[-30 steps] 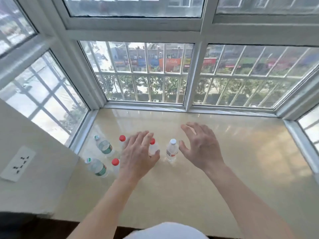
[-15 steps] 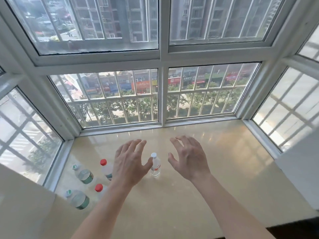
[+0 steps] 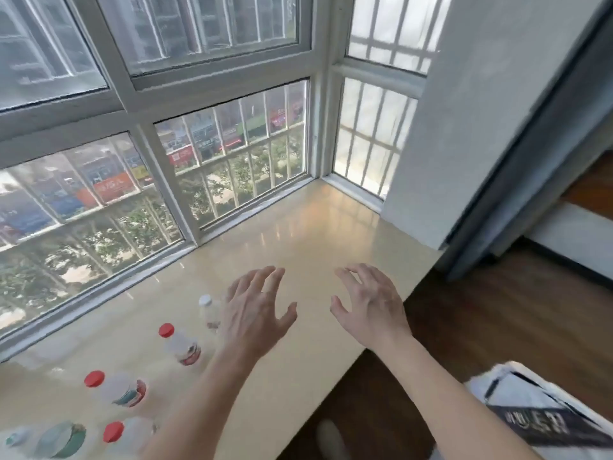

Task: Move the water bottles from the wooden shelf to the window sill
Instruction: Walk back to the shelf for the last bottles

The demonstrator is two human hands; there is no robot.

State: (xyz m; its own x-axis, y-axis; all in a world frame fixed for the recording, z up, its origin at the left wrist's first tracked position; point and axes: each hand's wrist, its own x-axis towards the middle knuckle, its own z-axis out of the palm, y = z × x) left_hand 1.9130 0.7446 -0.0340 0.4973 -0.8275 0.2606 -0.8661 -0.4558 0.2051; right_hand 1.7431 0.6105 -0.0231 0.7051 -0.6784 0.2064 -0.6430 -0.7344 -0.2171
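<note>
Head view: my gaze has swung right since a second ago. Then I faced the panes square on; now the right corner of the window sill [image 3: 298, 234], the grey wall [image 3: 464, 111] and the dark wood floor [image 3: 497, 327] fill the frame.

Both hands have come away from the bottles. The left hand [image 3: 255, 313] is spread, palm down, holding nothing. The right hand [image 3: 368, 307] is likewise spread and holds nothing, out over the sill's front edge.

The white-capped bottle [image 3: 209, 310], which stood between my hands, now stands upright just left of the left hand. The fingers partly cover it and do not grip it.

The nearest red-capped bottle [image 3: 180, 345] stands left of my left wrist. Two more red-capped ones [image 3: 116, 390] [image 3: 126, 433] and a green-labelled bottle [image 3: 63, 439] sit further left, blurred. All are on the sill and well clear of the right hand.

My read: that batch is placed and let go, and I'm turning off for more. The wooden shelf is not in view, so I can't tell how many bottles are left.
</note>
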